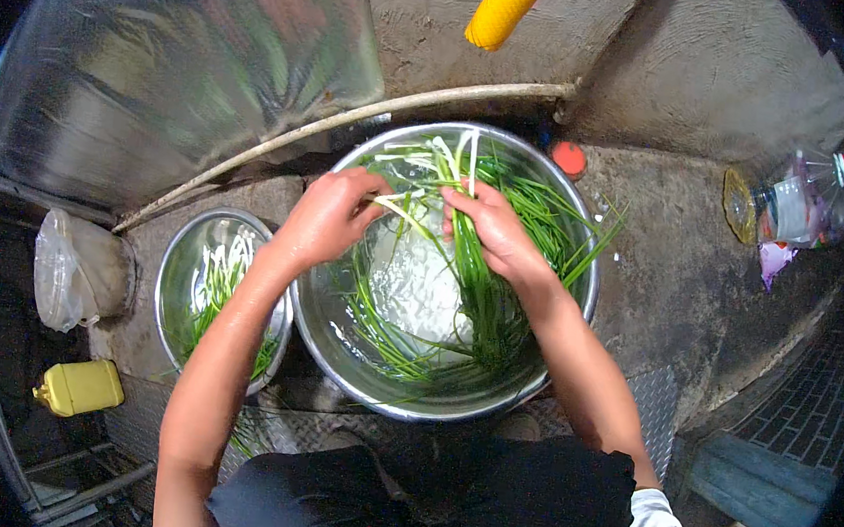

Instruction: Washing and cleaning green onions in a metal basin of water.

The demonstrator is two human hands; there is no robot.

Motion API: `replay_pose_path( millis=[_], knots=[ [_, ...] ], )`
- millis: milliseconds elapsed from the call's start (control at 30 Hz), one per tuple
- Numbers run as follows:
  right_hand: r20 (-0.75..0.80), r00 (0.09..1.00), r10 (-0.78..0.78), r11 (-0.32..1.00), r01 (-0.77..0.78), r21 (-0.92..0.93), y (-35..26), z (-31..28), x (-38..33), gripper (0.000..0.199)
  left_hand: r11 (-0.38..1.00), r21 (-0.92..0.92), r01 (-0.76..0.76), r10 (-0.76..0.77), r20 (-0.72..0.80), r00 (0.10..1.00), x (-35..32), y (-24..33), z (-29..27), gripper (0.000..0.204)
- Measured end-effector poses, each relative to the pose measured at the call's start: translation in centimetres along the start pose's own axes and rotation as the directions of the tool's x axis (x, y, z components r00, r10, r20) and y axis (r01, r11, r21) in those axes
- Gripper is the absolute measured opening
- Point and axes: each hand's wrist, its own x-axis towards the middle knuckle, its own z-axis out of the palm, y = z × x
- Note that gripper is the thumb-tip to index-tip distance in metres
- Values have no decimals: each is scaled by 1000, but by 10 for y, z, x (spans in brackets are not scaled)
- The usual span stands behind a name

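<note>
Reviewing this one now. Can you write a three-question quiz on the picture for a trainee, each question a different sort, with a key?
1. Open question: which hand grips the thick bunch of green onions over the large metal basin?

2. True or false: the smaller metal basin also has green onions in it.

3. Multiple choice: what colour is the jug on the left side of the picture? A) blue; B) yellow; C) red.

Key
1. The right hand.
2. True.
3. B.
</note>
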Motion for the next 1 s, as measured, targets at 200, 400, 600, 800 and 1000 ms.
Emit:
replay_pose_path(
  millis=[200,400,600,800,1000],
  knots=[
    [-6,995,-95,980,93,-175,-53,-1,-25,20,958,-187,218,-155,302,941,3,26,-30,18],
    [-54,981,-186,969,174,-177,-81,9,-47,18,964,-251,91,-45,184,982,2,37,-27,18],
    [9,996,-93,988,93,-123,-85,15,-56,18,984,-133,-115,115,-8,993,-2,33,-24,16],
    [55,998,11,995,-5,-96,-87,7,-65,21,981,111,-157,174,-164,971,-14,35,-25,17],
    [119,993,-3,996,14,-92,-86,4,-69,27,842,-116,527,-531,-2,847,-30,36,-7,19]
  ],
)
